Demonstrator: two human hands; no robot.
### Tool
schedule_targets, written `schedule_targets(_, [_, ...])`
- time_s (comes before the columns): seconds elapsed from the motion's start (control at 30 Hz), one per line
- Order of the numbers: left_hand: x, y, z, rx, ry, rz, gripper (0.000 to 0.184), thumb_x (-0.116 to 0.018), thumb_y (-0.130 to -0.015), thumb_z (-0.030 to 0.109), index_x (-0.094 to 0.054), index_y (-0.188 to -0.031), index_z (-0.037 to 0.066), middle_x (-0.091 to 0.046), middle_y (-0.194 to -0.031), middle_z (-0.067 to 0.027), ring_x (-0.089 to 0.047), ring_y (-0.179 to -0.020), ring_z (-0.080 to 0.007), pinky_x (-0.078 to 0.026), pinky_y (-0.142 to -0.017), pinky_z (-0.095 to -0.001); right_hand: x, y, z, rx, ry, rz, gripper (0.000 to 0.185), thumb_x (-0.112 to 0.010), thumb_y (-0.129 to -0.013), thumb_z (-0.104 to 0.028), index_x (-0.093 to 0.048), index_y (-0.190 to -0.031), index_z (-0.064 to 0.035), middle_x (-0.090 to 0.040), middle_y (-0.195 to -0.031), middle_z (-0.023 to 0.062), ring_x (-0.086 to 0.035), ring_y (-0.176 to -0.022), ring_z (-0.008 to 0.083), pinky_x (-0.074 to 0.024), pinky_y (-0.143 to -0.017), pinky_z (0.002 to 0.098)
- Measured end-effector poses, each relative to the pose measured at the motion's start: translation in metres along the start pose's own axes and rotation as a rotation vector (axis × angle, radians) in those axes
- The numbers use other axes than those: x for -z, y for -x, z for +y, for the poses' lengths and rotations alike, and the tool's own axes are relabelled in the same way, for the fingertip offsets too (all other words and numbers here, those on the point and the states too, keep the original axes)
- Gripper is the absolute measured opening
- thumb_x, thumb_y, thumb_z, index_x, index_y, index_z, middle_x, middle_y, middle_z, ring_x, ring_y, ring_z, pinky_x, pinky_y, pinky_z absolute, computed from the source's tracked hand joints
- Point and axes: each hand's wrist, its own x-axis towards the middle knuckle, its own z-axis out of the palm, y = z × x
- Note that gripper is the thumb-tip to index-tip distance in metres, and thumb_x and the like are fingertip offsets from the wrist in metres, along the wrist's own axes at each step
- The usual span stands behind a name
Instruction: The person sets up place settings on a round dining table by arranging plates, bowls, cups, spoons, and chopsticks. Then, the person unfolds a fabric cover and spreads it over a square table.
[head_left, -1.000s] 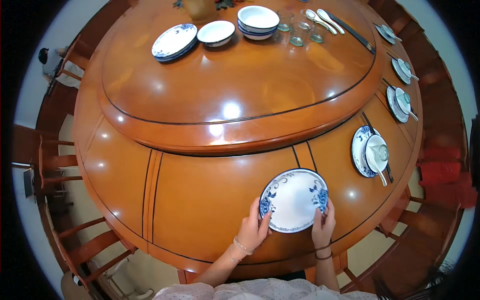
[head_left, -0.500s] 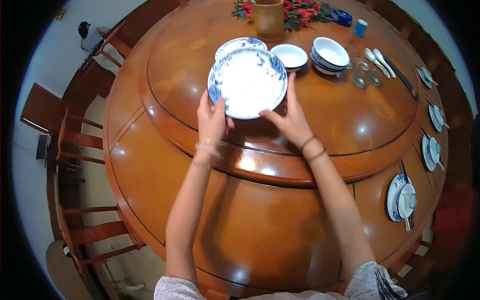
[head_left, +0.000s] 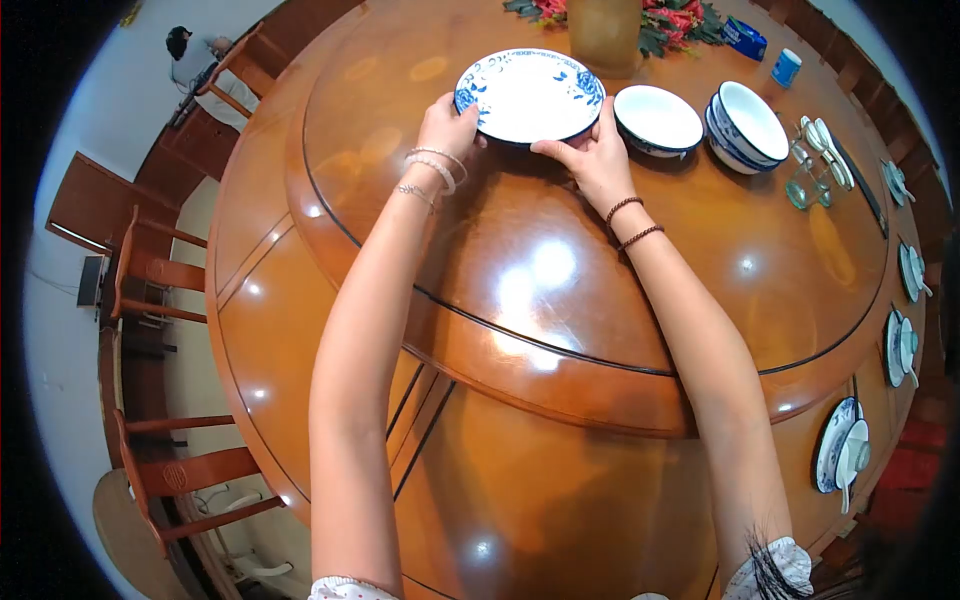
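A white plate [head_left: 530,97] with a blue floral rim is held by both of my hands over the far part of the raised round turntable [head_left: 480,250]. My left hand [head_left: 450,128] grips its left edge, thumb on the rim. On its right edge, my right hand [head_left: 597,155] is closed with the thumb along the near rim. Whether the plate touches a surface beneath cannot be made out. Just right of it stand shallow white bowls [head_left: 658,118], and beyond them a stack of deeper blue-and-white bowls [head_left: 748,125].
White spoons [head_left: 828,150], glass cups [head_left: 805,185] and black chopsticks [head_left: 862,185] lie farther right. Behind the plate are a brown pot [head_left: 605,35], red flowers [head_left: 675,20] and a blue-white container [head_left: 787,67]. Place settings [head_left: 840,450] line the right edge; a person [head_left: 205,75] sits far left.
My hands have carried the plate away from me, and it now tilts flatter. The second plate seen behind it before is out of sight. The view has shifted, with the bowls appearing farther right.
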Motion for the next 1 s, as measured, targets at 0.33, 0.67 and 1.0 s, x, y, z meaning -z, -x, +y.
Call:
schedule_targets(0.33, [-0.009,-0.025,-0.018,-0.102,-0.207,0.029,0.027,-0.05,-0.081,0.023,-0.057,-0.087,-0.003,-0.054,-0.056,-0.0063,-0.051,-0.047,-0.0135,-0.04,-0.046,-0.0263,0.0,0.002,-0.002,-0.149,0.407,0.139,0.103,-0.075,-0.064,-0.025,-0.005,-0.128,0.014,-0.047,-0.061,0.0029,-0.046,-0.057,0.0099,-0.0435,-0.057,0.023])
schedule_targets(0.67, [-0.036,0.012,-0.026,0.065,-0.231,0.189,0.074,-0.038,-0.083,0.054,-0.03,-0.122,-0.009,-0.059,-0.057,-0.0119,-0.061,-0.064,-0.0228,-0.045,-0.067,-0.0329,-0.004,0.011,-0.009,-0.081,0.584,0.164,0.087,-0.069,-0.07,-0.018,-0.012,-0.13,0.0081,-0.047,-0.058,0.0042,-0.048,-0.052,0.0134,-0.0432,-0.054,0.026])
schedule_targets(1.0, [-0.036,0.101,-0.03,-0.001,0.189,0.095,0.061,-0.04,-0.089,0.041,-0.02,-0.128,-0.001,-0.05,-0.059,-0.0042,-0.044,-0.047,-0.0062,-0.034,-0.043,-0.0186,0.016,0.068,-0.05,-0.164,0.688,0.029,0.045,-0.06,-0.072,-0.01,-0.044,-0.114,-0.0073,-0.054,-0.081,0.0119,-0.055,-0.074,0.0262,-0.0448,-0.069,0.0363])
